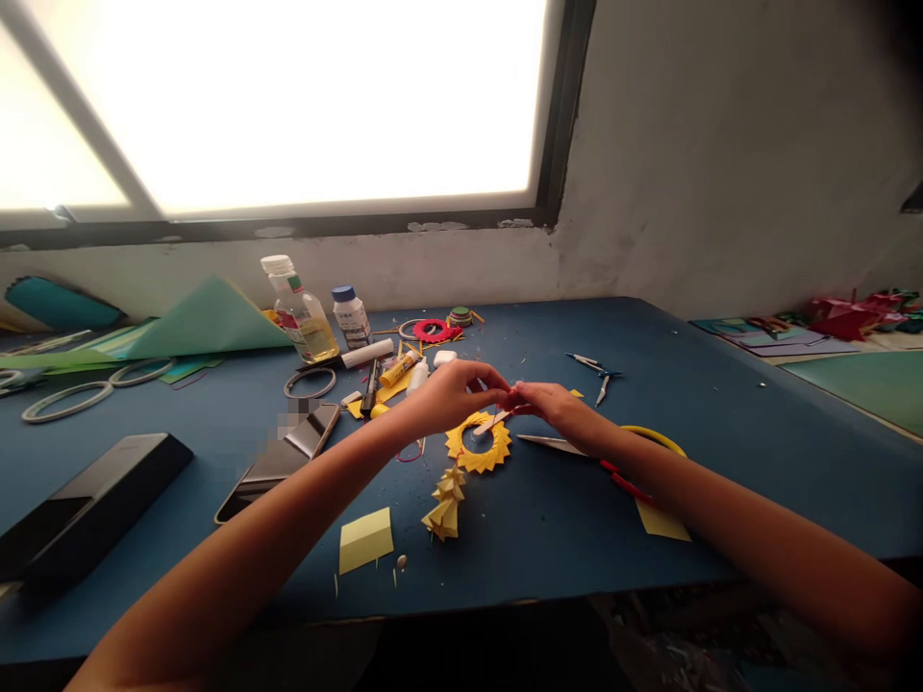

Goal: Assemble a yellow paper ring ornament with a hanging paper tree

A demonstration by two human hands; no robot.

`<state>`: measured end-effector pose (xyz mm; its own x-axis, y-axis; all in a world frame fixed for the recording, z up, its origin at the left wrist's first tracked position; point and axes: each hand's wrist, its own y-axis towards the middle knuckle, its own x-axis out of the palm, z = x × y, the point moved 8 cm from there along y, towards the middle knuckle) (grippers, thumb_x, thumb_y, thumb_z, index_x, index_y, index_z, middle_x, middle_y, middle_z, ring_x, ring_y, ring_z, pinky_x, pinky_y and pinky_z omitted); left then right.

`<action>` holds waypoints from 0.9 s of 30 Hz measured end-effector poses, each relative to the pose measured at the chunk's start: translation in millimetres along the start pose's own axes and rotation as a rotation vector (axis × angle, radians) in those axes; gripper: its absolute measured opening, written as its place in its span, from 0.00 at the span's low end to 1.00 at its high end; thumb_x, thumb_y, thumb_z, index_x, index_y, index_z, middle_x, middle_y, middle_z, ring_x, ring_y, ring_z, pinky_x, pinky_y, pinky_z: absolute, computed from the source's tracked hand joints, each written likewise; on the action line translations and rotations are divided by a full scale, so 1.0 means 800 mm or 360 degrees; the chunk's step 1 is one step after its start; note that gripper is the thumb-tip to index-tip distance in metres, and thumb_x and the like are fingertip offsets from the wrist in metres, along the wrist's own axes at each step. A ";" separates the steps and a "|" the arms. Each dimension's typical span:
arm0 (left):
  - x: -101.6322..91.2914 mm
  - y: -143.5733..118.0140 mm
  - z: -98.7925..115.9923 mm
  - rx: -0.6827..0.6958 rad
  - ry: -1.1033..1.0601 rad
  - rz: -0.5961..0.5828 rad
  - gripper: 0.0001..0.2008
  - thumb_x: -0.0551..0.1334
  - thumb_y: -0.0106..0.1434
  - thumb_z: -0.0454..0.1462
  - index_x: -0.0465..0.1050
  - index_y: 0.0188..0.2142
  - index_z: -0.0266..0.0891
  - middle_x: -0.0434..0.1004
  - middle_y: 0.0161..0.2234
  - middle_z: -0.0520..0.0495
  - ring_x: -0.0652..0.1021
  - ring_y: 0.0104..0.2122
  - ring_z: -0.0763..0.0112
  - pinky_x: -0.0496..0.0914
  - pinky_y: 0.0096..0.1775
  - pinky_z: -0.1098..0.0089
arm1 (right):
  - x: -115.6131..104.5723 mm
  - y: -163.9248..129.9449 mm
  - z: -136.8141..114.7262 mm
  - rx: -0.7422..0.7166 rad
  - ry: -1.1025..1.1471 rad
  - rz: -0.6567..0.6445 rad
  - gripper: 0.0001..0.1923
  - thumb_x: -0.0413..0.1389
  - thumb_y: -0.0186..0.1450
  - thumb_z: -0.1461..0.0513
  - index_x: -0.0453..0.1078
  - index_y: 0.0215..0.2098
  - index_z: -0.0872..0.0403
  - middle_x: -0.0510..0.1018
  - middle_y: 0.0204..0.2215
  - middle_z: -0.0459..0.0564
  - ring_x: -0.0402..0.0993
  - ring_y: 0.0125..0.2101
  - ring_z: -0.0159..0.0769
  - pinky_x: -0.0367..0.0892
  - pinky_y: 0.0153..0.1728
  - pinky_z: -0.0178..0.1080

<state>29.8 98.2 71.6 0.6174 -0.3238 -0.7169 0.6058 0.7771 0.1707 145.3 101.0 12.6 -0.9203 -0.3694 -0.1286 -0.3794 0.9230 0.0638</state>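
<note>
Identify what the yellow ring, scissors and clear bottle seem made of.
Yellow ring: likely matte paper, by its folds. Scissors: smooth grey blades look metal; smooth coloured handles suggest plastic. Clear bottle: glossy, see-through; glass or plastic.

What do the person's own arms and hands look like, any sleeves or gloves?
The bare, slender left arm and bare, slender right arm show no sleeve. The ungloved left hand and ungloved right hand have no watch, bracelet or printed marking in view. The fingers are too small to rule out rings.
</note>
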 end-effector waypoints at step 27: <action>0.005 -0.001 0.009 0.0094 -0.0106 0.0098 0.10 0.61 0.60 0.43 0.72 0.35 0.38 0.75 0.33 0.50 0.74 0.32 0.74 0.67 0.32 0.74 | -0.007 -0.018 -0.065 -0.0601 -0.0923 -0.0034 0.15 0.55 0.62 0.51 0.75 0.33 0.55 0.76 0.29 0.49 0.68 0.29 0.33 0.64 0.33 0.37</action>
<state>35.0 92.6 73.6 0.6852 -0.3134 -0.6575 0.5931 0.7640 0.2540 151.0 84.2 63.4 -0.7527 -0.1730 -0.6353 -0.5009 0.7767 0.3819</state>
